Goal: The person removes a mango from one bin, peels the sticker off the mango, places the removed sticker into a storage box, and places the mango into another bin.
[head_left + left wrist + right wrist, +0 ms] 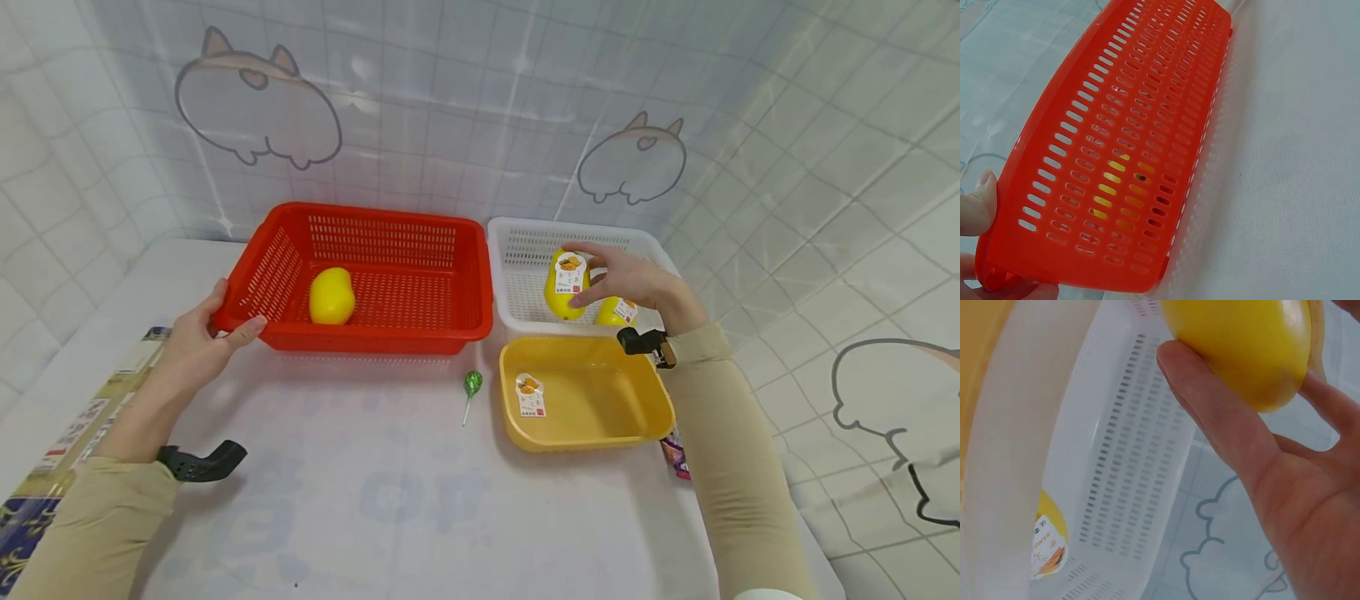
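My right hand [626, 275] holds a yellow mango [564, 293] with a white label between thumb and fingers, over the white basket [517, 275]. In the right wrist view the mango [1247, 347] shows its smooth side. A second labelled mango [609, 312] lies in the white basket, under that hand. My left hand [201, 346] grips the near left corner of the red basket [375, 337], thumb on the rim. Inside the red basket lies another mango [332, 297]; its yellow shows through the slots of the red wall [1072, 150] in the left wrist view.
A yellow tub [592, 408] with a mango label stands in front of the white basket. Left of it lies a green lollipop [472, 385]. A purple packet [677, 456] is partly hidden by the right sleeve. A gold and blue patterned strip [75, 442] runs along the left.
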Motion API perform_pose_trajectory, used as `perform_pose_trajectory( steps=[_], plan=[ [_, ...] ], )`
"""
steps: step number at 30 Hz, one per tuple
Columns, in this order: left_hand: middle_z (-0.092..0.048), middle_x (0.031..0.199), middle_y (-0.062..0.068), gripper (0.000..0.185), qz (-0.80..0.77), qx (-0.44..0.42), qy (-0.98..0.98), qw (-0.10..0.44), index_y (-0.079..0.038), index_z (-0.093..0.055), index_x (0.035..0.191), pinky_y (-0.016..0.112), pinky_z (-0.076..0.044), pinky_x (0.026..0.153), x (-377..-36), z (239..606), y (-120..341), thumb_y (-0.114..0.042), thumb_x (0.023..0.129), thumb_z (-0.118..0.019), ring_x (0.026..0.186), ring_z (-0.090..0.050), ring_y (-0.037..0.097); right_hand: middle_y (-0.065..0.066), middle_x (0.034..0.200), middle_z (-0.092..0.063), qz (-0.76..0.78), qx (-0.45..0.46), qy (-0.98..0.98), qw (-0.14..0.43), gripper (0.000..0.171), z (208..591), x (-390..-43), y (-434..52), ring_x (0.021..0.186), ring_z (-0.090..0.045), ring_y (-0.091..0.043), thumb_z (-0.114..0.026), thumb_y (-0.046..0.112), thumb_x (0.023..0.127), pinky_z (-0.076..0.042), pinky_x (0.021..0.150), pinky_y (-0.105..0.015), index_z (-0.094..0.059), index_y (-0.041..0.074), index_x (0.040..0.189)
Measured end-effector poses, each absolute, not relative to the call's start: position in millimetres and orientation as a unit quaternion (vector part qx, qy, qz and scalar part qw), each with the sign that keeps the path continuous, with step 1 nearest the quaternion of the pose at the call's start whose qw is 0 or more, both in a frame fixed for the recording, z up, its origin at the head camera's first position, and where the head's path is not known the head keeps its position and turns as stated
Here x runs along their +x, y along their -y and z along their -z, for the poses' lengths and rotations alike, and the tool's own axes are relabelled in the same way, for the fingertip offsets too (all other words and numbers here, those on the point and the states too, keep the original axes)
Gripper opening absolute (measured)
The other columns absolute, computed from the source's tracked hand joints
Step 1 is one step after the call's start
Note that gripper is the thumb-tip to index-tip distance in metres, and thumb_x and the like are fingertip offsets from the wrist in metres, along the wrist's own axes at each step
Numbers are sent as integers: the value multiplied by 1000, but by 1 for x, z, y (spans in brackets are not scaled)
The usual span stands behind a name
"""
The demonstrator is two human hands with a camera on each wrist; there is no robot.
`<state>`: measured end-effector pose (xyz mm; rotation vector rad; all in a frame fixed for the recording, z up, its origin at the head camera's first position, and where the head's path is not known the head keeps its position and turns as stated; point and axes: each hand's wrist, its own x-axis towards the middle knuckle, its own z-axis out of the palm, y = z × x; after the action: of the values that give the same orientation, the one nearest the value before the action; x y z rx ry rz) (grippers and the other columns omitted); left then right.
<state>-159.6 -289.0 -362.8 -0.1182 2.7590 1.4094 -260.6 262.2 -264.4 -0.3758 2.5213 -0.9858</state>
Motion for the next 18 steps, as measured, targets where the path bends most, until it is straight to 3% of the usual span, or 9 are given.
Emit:
perform_pose_trajectory(
  steps=[9,18],
  plan=[
    [6,167,13,90,-461,-42,-886,21,-21,13,157,68,-31,109,-161,362,289,-50,100,-51,150,-10,48,-11,155,-38,356,-130,-911,160,92,264,-245,-253,125,-52,-36,-86,21,80,-48,104,-54,-35,34,155],
    [5,167,14,89,-453,-42,-890,20,-20,10,158,68,-32,109,-161,361,288,-49,100,-51,149,-11,49,-8,150,-45,341,-123,-922,135,91,266,-224,-243,124,-56,-33,-88,31,77,-47,103,-54,-37,41,152]
  ],
)
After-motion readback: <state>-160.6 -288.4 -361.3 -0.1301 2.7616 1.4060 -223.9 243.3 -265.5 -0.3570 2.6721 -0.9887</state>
